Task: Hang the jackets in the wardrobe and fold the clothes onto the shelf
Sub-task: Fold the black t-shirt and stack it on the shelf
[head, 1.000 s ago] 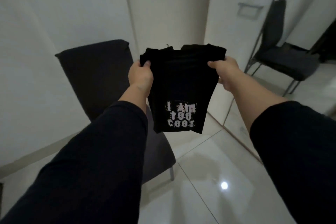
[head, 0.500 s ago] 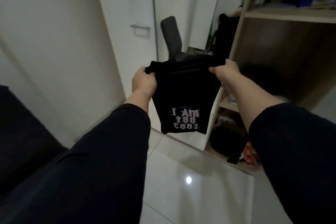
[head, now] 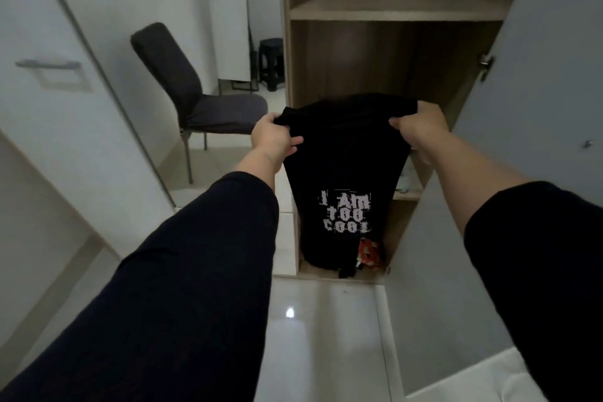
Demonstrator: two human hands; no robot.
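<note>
Black cloth fills each grip: the left hand (head: 272, 137) curls round the top left corner of the folded T-shirt (head: 346, 173), and the right hand (head: 421, 127) pinches the top right corner, thumb in front. Both arms are stretched forward in dark sleeves. Between them the T-shirt hangs down in a long narrow fold, its white print "I Am too cool" near the lower end. It is held in the air in front of the open wardrobe (head: 359, 52), level with the middle compartment and not resting on any shelf. Behind its lower edge, on the wardrobe's bottom, lies a dark bundle with a red patterned item (head: 370, 253) beside it. The upper shelf (head: 391, 8) carries blue packets and a small bottle. To the left stands a dark chair (head: 195, 95) on the glossy tiled floor (head: 326, 336), and a white door (head: 538, 108) stands open at the right.
</note>
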